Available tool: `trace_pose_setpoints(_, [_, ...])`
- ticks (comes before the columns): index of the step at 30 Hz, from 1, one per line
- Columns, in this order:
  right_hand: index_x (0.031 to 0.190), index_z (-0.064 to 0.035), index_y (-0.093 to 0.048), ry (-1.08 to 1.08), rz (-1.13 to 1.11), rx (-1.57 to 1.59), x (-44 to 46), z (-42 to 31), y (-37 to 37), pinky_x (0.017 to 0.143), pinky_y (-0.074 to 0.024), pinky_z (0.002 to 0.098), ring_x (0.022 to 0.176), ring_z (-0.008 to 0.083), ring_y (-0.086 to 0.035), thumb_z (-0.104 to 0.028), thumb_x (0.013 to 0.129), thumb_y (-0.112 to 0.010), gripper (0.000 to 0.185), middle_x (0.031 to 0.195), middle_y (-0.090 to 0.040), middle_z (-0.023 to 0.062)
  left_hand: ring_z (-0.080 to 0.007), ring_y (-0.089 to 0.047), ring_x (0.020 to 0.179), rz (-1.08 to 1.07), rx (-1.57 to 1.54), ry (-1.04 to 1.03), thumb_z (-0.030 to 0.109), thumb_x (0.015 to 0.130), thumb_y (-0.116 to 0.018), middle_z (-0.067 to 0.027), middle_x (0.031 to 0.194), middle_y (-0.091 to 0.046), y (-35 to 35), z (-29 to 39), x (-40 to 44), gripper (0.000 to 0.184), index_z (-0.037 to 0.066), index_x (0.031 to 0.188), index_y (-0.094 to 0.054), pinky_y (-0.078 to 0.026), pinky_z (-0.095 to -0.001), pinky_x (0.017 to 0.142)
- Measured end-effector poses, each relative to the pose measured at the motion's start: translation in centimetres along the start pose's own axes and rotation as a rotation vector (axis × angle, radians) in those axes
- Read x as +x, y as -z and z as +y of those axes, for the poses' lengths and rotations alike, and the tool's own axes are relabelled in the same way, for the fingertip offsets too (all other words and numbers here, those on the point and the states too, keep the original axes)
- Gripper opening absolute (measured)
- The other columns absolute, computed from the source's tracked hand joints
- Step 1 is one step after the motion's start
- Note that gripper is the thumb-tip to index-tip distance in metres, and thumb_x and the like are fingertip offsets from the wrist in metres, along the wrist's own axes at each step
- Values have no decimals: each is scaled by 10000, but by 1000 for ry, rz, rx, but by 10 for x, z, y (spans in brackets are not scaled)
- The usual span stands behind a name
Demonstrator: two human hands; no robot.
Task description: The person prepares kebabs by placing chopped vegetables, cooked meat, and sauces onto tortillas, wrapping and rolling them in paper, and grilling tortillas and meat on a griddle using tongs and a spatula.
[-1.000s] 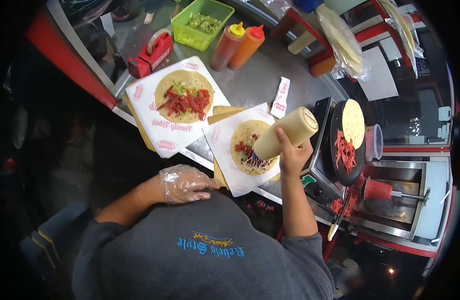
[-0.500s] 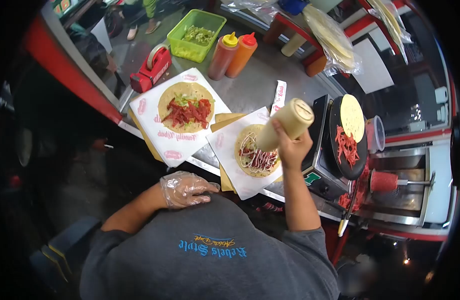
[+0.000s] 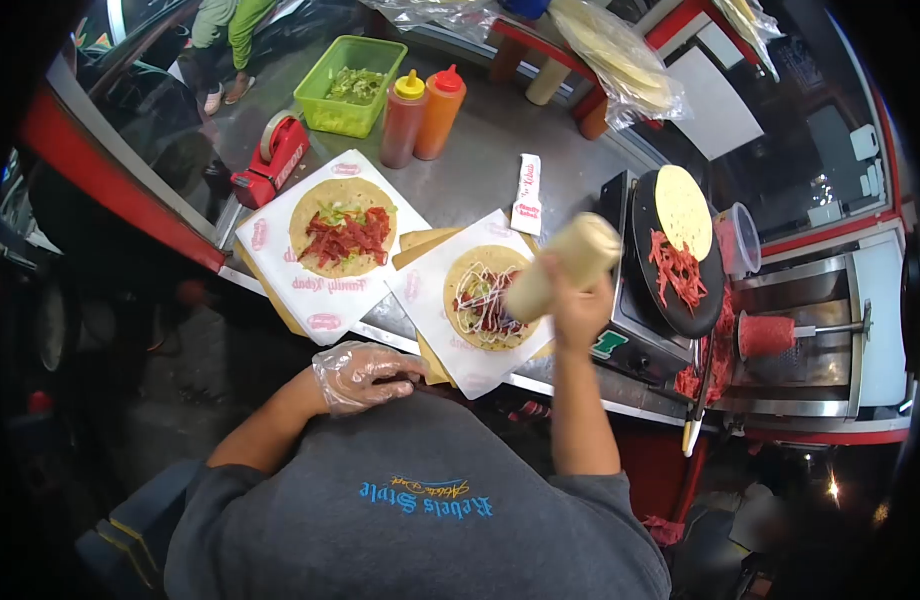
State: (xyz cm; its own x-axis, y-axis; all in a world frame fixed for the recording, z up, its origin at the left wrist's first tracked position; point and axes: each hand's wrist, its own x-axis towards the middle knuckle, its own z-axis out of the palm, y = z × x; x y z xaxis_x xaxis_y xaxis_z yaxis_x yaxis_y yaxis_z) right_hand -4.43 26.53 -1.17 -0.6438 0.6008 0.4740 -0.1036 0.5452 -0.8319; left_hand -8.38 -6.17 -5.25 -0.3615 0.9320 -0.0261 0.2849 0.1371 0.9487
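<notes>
Upside down and tilted, a cream-coloured squeeze bottle (image 3: 560,270) is held in my right hand (image 3: 583,312) above the right-hand tortilla (image 3: 492,300). That tortilla carries shredded filling with crisscrossed white sauce lines and lies on printed white paper (image 3: 474,372). The bottle's nozzle is hidden. My left hand (image 3: 365,378), in a clear plastic glove, hangs by the counter's front edge, fingers stretched out and holding nothing. Left of the sauced tortilla, another tortilla (image 3: 342,228) with lettuce and reddish meat strips lies on its own printed paper (image 3: 330,295).
Behind stand a green lettuce tub (image 3: 325,117), a yellow-capped bottle (image 3: 403,125), a red-capped bottle (image 3: 440,120) and a red tape dispenser (image 3: 272,165). At right, a round griddle (image 3: 695,305) bears a tortilla and meat, beside a meat spit (image 3: 765,335). A wrapped packet (image 3: 527,195) lies behind.
My right hand and the bottle have shifted slightly over the right tortilla, and more white sauce lines cross its filling. The whole view has moved a little; my left hand stays by the edge.
</notes>
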Motion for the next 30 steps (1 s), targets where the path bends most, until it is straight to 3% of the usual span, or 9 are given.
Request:
trace_pose_setpoints(5, [1005,52,-700,-120,149,234,32,-1,8,734,-539,277,809,134,-671,-120,877,-844,258,946,-736,63,-293,-714,1051,-10,19,12,266,982,-693,-123,1158,-739,1,6,-1,338,60,1250,-692,-564,-395,917])
trace_pose_setpoints(8, [1086,45,-706,33,-4,-110,22,31,43,847,-541,307,926,144,-676,-83,857,-834,292,1026,-736,84,-293,-708,1088,73,-22,57,271,997,-677,-124,1182,-736,6,-7,-12,329,59,1248,-693,-560,-391,945])
trace_pose_setpoints(11, [1090,17,-687,-299,-41,-54,25,34,52,838,-544,313,887,148,-672,-107,862,-844,303,1034,-724,83,-277,-687,1146,83,78,61,284,1019,-648,-119,1240,-719,12,-12,-20,341,59,1273,-683,-542,-382,1000])
trace_pose_setpoints(14, [1229,15,-560,-382,-30,505,36,12,43,896,-601,409,917,229,-695,-143,945,-757,380,1025,-664,82,-272,-675,1162,87,-1,-6,264,1025,-642,-126,1237,-711,16,-20,-28,341,43,1282,-673,-532,-383,1013])
trace_pose_setpoints(15, [1252,10,-535,-322,-16,581,36,4,35,953,-600,485,1034,328,-702,-285,964,-736,458,1070,-653,126,-274,-676,1154,95,14,-18,254,1026,-641,-130,1218,-713,18,-22,-31,341,36,1287,-670,-530,-388,1015])
trace_pose_setpoints(20, [1309,-15,-541,-613,-17,1163,8,-15,-35,971,-554,497,1058,333,-658,-424,1002,-659,525,1165,-657,175,-305,-652,1188,66,18,10,331,1049,-590,-152,1279,-681,28,-38,-46,381,68,1316,-657,-514,-399,1026])
trace_pose_setpoints(24, [1281,-16,-537,-951,-178,893,11,-44,-89,915,-557,525,991,352,-663,-327,998,-657,437,1097,-658,194,-321,-650,1180,136,77,-64,366,1049,-587,-153,1283,-671,40,-46,-72,414,93,1358,-625,-517,-413,1011])
trace_pose_setpoints(27, [1268,-13,-537,-538,-352,1046,52,-109,-95,909,-567,498,980,308,-663,-341,1048,-595,399,1090,-643,171,-330,-654,1174,250,71,-15,359,1036,-611,-151,1281,-679,54,-46,-103,398,113,1348,-636,-521,-411,1006])
trace_pose_setpoints(30, [1317,51,-538,-49,-166,1039,89,-140,-87,1062,-494,516,1164,312,-629,-429,1057,-558,546,1239,-635,205,-342,-672,1152,348,42,76,337,1024,-633,-154,1250,-704,57,-63,-123,379,86,1308,-658,-533,-419,991])
